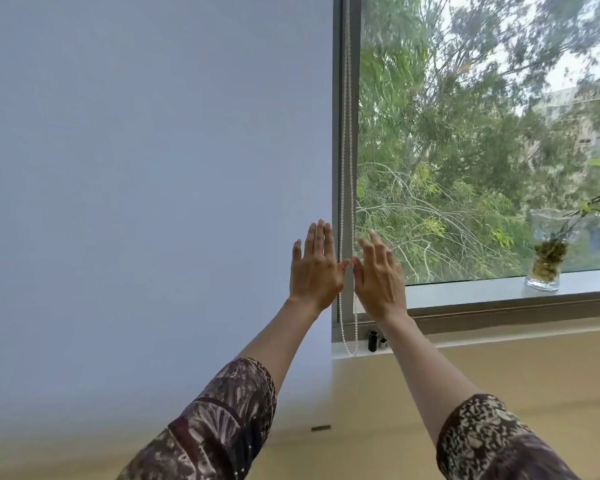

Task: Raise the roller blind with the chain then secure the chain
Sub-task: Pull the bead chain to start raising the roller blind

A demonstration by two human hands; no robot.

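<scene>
1. Both hands are up and spread flat, fingers straight, gripping nothing: my left hand (314, 268) sits just left of the chain (347, 168), my right hand (380, 275) just right of it.
2. I see the chain hanging as a double beaded strand beside the window frame (336, 133), its loop ending near the sill (499, 289). My left thumb looks to be touching one strand; I can't be sure.
3. I judge the blind (153, 168) fully down, so raising has not begun.
4. To do this step well, I would pinch a single strand, not both, and test which one lifts.
5. Pull straight down along the frame, hand over hand, keeping the beads from snagging.
6. A small black fitting (372, 340) near the loop may be the anchor; unclear.
</scene>
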